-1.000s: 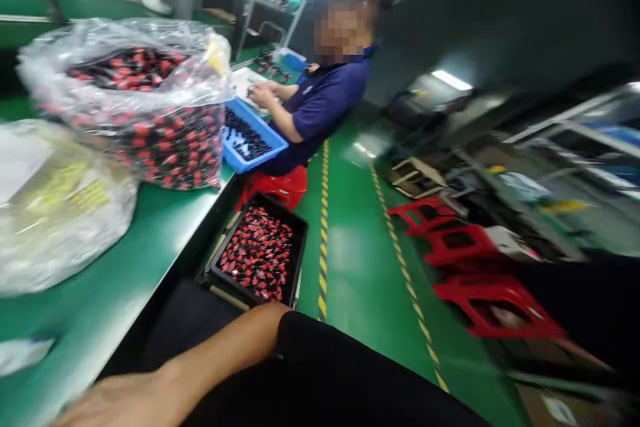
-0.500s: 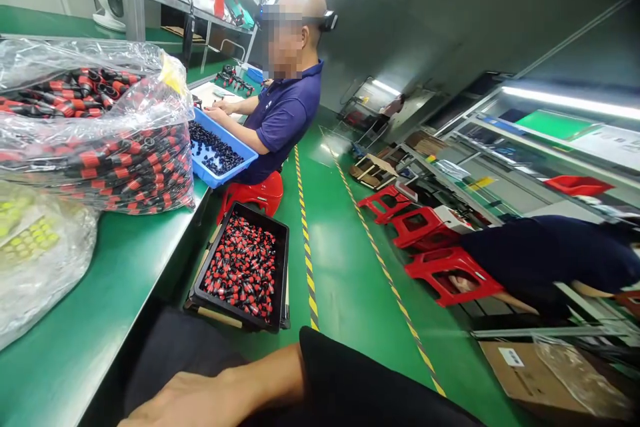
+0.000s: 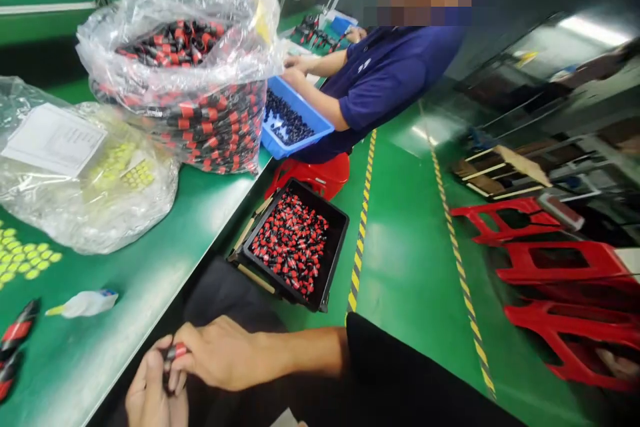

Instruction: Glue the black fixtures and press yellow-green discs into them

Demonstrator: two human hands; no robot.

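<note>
At the bottom, close to the table edge, my right hand (image 3: pixel 220 352) and my left hand (image 3: pixel 154 390) meet. Between their fingers is a small red-and-black plastic part (image 3: pixel 176 351), partly covered by the fingertips. Both hands are closed around it. More red-and-black parts (image 3: pixel 19 332) lie on the green table (image 3: pixel 135 273) at the left, beside a small white squeeze bottle (image 3: pixel 86 304) with a yellow tip. Round yellow-green stickers (image 3: pixel 30 260) are spread behind the bottle.
A clear bag (image 3: pixel 210 127) of red-and-black parts stands on the table by a bag with paper (image 3: pixel 55 140). A black crate (image 3: pixel 337 260) of such parts is beside the table. A co-worker (image 3: pixel 400 80) sits behind a blue tray (image 3: pixel 300 147). Red stools (image 3: pixel 565 263) are at right.
My view has turned left and down, so the table things now show further right. My left hand, the held part, the bottle and the stickers have come into view.
</note>
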